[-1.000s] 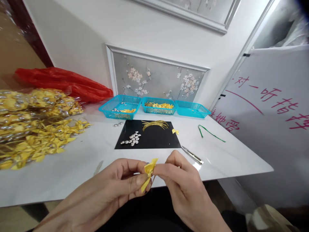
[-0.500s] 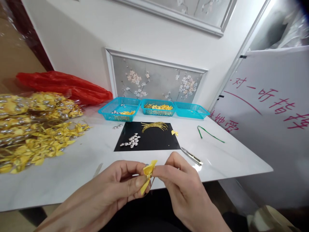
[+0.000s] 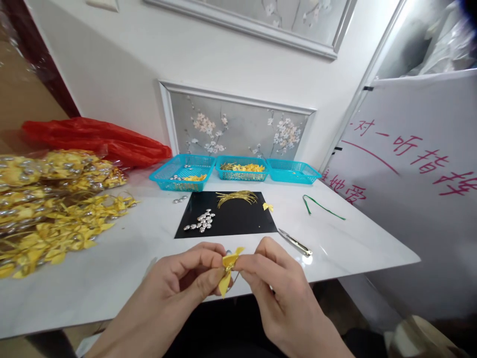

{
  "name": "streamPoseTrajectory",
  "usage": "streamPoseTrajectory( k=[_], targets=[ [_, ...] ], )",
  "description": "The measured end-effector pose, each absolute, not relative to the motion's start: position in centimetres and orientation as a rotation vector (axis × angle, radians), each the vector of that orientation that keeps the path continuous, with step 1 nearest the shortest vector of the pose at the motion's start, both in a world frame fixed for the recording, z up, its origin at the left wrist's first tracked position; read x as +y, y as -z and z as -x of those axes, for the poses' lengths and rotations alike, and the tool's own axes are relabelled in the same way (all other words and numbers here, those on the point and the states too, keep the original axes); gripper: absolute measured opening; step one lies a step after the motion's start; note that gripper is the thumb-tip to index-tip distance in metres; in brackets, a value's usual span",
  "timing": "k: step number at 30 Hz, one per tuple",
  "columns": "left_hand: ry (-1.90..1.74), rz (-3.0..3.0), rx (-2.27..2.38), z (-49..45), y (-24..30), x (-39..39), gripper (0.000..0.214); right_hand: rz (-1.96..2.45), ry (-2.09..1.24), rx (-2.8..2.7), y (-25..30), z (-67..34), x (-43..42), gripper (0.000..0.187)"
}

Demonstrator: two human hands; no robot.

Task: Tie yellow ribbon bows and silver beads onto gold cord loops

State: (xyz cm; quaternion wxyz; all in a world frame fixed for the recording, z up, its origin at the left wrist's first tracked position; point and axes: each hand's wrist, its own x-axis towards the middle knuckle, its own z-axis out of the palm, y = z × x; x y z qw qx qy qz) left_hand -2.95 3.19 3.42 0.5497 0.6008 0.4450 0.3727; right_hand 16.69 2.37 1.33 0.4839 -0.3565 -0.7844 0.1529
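Above the table's front edge, my left hand (image 3: 186,283) pinches a yellow ribbon bow (image 3: 228,271) between thumb and fingers. My right hand (image 3: 279,288) is closed at the bow's right side, its thumb and index finger on a thin cord that runs from the knot. Part of a silvery bead shows behind the bow. Beyond the hands lies a black mat (image 3: 231,223) with a cluster of silver beads (image 3: 203,220) and a bundle of gold cords (image 3: 237,198). A second yellow bow (image 3: 267,207) rests at the mat's right edge.
Snips (image 3: 295,242) and a green cord (image 3: 322,208) lie right of the mat. Along the wall stand a left blue basket (image 3: 158,180), a middle basket (image 3: 242,175) and a right basket (image 3: 294,177). Finished-looking bow strands (image 3: 63,223) and red mesh (image 3: 93,139) fill the left.
The view has shifted slightly. My left hand's fingers have moved a little on the bow, while my right hand stays pinched beside the knot.
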Motion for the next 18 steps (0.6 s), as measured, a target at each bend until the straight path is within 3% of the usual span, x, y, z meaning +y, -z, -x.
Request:
streamPoseTrajectory(
  k=[18],
  targets=[
    [-1.074, -1.824, 1.296, 3.2, -2.0, 3.3, 0.013, 0.892, -0.270, -1.916, -1.6, -16.4, 2.1, 0.029]
  ],
)
